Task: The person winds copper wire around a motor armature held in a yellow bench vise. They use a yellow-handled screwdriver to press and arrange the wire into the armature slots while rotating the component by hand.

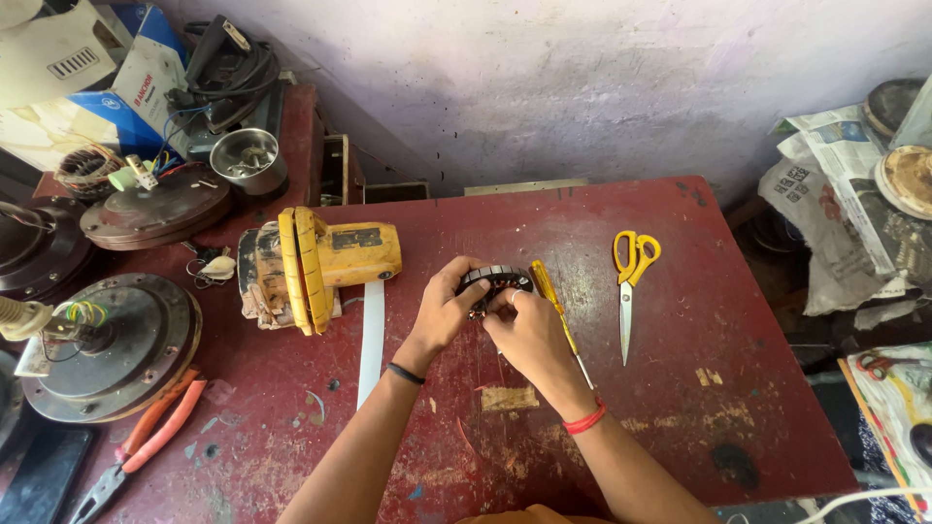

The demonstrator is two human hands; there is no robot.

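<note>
- Gripping a dark ring-shaped stator point(495, 280) over the middle of the red table point(680, 408): left hand point(449, 309) fingers clamped on its rim.
- Right hand point(524, 325) fingertips pinched at its lower edge.
- Blue-and-white cartons point(131, 73) stacked far left corner; newspaper point(835, 184) at right.

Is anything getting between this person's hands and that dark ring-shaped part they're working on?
Nothing visible does. Both the left hand and the right hand already grip the dark ring-shaped part directly, just above the red table. The yellow-handled screwdriver lies beside the right hand, not between.
</note>
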